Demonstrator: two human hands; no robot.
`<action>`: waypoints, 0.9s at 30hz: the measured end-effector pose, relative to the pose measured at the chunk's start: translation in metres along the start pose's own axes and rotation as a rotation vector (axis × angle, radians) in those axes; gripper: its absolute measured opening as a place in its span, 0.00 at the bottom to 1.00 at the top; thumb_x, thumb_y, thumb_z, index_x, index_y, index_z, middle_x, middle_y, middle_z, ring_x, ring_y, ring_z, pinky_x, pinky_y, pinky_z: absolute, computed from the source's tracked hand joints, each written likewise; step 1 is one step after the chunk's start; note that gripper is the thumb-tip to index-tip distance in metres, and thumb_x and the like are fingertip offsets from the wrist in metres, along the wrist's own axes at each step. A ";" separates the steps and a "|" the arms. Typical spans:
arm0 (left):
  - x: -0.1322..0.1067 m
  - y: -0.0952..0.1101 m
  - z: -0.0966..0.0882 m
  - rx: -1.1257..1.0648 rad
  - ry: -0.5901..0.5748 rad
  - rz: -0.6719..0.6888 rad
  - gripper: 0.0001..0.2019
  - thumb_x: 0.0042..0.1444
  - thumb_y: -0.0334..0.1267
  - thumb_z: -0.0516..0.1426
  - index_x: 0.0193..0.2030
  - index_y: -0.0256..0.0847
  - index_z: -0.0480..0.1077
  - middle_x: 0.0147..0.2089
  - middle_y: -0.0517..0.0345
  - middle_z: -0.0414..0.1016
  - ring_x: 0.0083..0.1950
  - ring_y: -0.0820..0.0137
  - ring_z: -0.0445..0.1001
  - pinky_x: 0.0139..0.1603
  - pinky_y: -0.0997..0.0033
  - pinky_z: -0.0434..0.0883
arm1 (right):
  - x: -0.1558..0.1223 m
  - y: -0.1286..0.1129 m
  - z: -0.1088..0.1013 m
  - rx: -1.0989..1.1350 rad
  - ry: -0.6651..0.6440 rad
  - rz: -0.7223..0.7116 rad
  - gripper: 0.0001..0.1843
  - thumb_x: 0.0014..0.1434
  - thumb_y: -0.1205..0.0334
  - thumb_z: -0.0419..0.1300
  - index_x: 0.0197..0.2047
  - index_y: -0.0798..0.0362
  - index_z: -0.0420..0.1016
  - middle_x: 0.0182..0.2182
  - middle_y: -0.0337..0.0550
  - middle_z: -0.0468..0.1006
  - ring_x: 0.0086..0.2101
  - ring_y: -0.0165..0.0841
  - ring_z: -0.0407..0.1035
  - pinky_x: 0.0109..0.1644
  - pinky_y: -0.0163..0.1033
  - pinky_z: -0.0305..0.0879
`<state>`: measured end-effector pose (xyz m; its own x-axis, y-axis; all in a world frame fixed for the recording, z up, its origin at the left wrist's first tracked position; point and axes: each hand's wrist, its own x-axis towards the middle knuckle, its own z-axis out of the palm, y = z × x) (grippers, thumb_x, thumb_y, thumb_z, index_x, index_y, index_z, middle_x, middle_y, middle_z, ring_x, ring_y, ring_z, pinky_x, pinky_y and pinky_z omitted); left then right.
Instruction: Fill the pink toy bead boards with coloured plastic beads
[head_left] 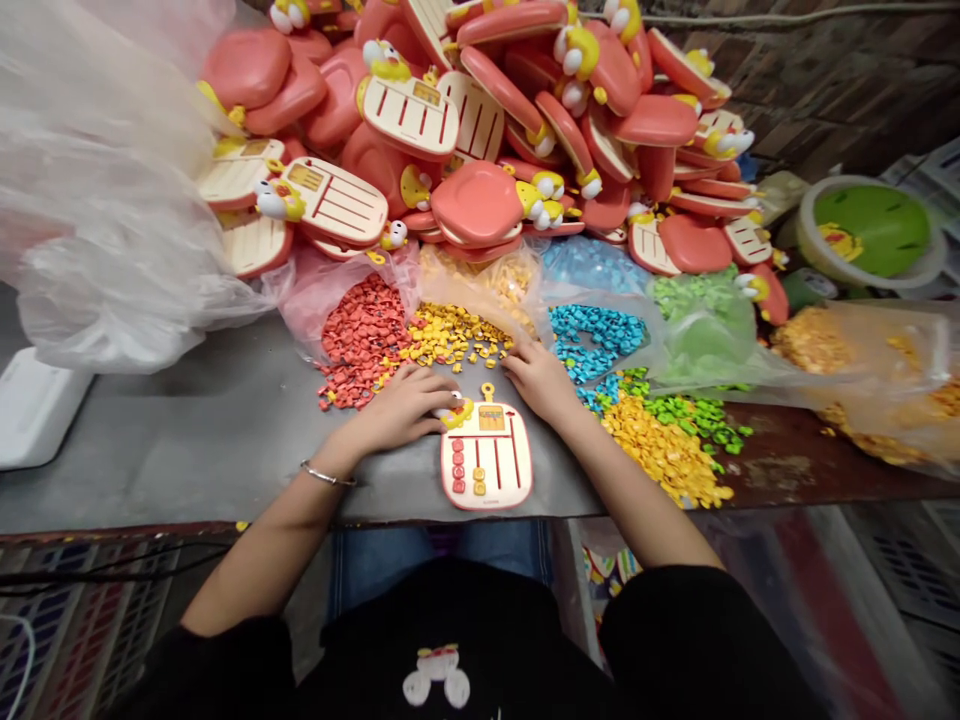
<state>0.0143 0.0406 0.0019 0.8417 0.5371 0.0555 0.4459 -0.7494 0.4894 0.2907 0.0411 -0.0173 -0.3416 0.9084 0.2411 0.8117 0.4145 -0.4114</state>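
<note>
A cream toy board (495,465) with a pink rim lies flat at the table's front edge. Red pieces (458,465) sit in its leftmost slot and yellow ones (479,481) in the slot beside it. My left hand (409,408) grips the board at its upper left corner, by the yellow figure with white eyes (456,412). Beyond the board, my right hand (538,378) has its fingers bent together at the near edge of the small yellow pieces (457,335); whatever its fingertips hold is hidden.
Red pieces (364,335), blue pieces (596,340), green pieces (697,418) and orange-yellow pieces (664,455) spill from plastic bags. Behind them rises a heap of similar boards (480,205). A large clear bag (105,220) stands left, a green-filled tub (870,230) right.
</note>
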 end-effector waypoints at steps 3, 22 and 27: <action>0.000 0.000 0.000 0.000 -0.002 -0.005 0.12 0.63 0.44 0.58 0.51 0.47 0.73 0.58 0.54 0.73 0.55 0.60 0.67 0.56 0.58 0.56 | 0.004 -0.001 -0.002 0.019 0.013 0.007 0.10 0.64 0.68 0.54 0.35 0.51 0.77 0.39 0.49 0.77 0.42 0.41 0.69 0.48 0.47 0.67; 0.000 -0.001 0.001 0.010 0.012 0.007 0.13 0.64 0.46 0.58 0.51 0.46 0.73 0.58 0.55 0.73 0.56 0.62 0.68 0.56 0.60 0.55 | -0.076 -0.039 -0.008 0.304 0.007 0.020 0.10 0.67 0.62 0.56 0.43 0.50 0.79 0.39 0.47 0.76 0.41 0.38 0.71 0.45 0.44 0.71; 0.000 0.001 0.001 0.023 0.014 -0.003 0.12 0.64 0.45 0.58 0.51 0.46 0.73 0.58 0.54 0.73 0.56 0.61 0.68 0.56 0.59 0.55 | -0.088 -0.036 -0.012 0.332 -0.009 -0.068 0.12 0.68 0.63 0.54 0.44 0.49 0.80 0.36 0.47 0.76 0.39 0.37 0.72 0.42 0.43 0.71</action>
<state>0.0151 0.0395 0.0018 0.8359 0.5449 0.0664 0.4558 -0.7563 0.4692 0.2972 -0.0550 -0.0134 -0.3948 0.8779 0.2710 0.5889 0.4682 -0.6588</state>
